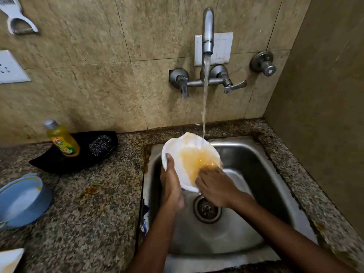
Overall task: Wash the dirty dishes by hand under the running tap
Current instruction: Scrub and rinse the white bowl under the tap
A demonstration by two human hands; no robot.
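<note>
A white plate smeared with orange sauce is tilted over the steel sink. My left hand grips its left rim, thumb on the face. My right hand lies flat on the plate's lower right, fingers spread in the sauce, holding nothing. Water runs from the wall tap in a thin stream onto the plate's upper edge. The sink drain shows below my hands.
A yellow dish soap bottle and a steel scrubber lie in a black tray on the granite counter at left. Blue plates are stacked at the far left edge. Two tap levers stick out from the wall.
</note>
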